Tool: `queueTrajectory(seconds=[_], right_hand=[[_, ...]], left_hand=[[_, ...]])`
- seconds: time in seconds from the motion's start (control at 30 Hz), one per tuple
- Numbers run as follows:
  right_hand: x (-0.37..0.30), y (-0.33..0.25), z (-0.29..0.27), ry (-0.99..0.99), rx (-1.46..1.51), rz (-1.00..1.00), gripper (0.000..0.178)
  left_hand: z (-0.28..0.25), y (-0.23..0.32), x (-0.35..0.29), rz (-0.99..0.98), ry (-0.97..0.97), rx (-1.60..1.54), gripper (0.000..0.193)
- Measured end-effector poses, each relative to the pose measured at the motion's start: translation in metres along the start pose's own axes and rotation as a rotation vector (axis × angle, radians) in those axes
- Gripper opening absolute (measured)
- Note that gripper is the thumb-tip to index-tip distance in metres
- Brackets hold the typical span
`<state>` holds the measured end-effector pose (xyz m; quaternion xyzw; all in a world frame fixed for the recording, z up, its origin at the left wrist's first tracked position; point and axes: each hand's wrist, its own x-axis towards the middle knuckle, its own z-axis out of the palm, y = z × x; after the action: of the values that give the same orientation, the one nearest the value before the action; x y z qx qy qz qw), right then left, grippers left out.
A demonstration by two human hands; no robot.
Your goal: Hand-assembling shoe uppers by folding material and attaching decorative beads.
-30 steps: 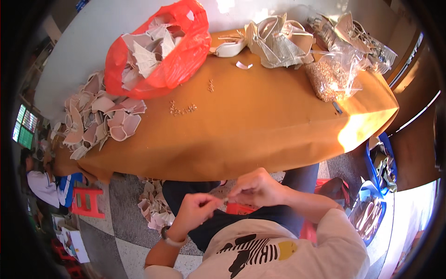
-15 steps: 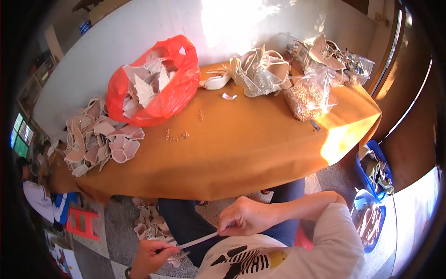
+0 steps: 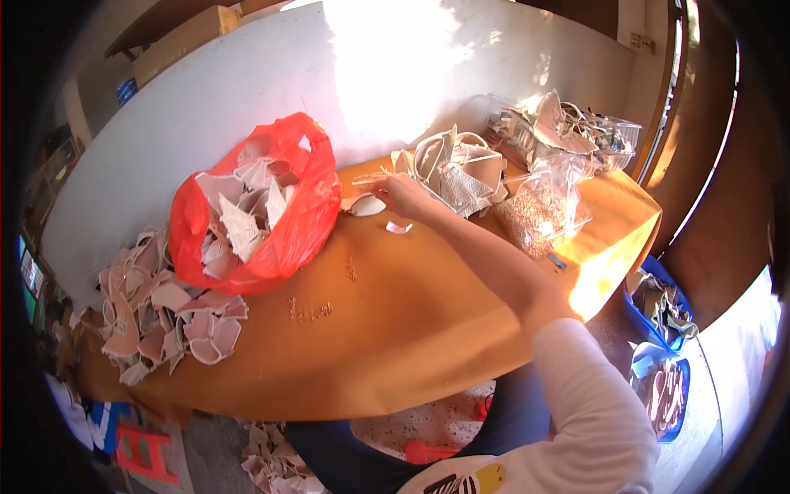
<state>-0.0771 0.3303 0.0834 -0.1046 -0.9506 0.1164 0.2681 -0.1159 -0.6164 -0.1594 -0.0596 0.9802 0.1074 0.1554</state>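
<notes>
My right hand (image 3: 400, 195) reaches across the table to its far side, over the left end of a heap of pale, ribbed curved pieces (image 3: 461, 173). Its fingers are bent together beside several thin tan strips (image 3: 372, 177); what they hold, if anything, is hidden. Just below the fingers lies a small white rounded piece (image 3: 368, 206). A little nearer, a small whitish scrap (image 3: 399, 227) rests on the brown table cover (image 3: 395, 329). My left hand is out of the picture.
A red plastic bag (image 3: 317, 206) of pale cut pieces stands left, with a heap of similar pieces (image 3: 164, 309) beside it. At right are a clear bag of small golden bits (image 3: 539, 214) and a clear tray (image 3: 619, 140). Blue bins (image 3: 658, 300) stand on the floor.
My right hand has let go of the white strip both hands held over my lap and moved forward to the table's far side. My left hand has left the view. The view has shifted.
</notes>
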Motion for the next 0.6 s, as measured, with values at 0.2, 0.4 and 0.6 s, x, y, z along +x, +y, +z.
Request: queueTrajectory(seconds=[0.2, 0.4, 0.6], right_hand=[[0.033, 0.018, 0.028, -0.15, -0.313, -0.011, 0.044], [0.021, 0.057, -0.038, -0.517, -0.34, 0.184, 0.034], [0.025, 0.07, -0.046, -0.438, 0.236, 0.282, 0.028]], left_hand=[[0.038, -0.001, 0.004, 0.09, -0.093, 0.22, 0.09], [0.03, 0.075, -0.006, 0.692, -0.151, 0.05, 0.074], [0.002, 0.217, -0.02, 0.813, 0.148, -0.101, 0.043]])
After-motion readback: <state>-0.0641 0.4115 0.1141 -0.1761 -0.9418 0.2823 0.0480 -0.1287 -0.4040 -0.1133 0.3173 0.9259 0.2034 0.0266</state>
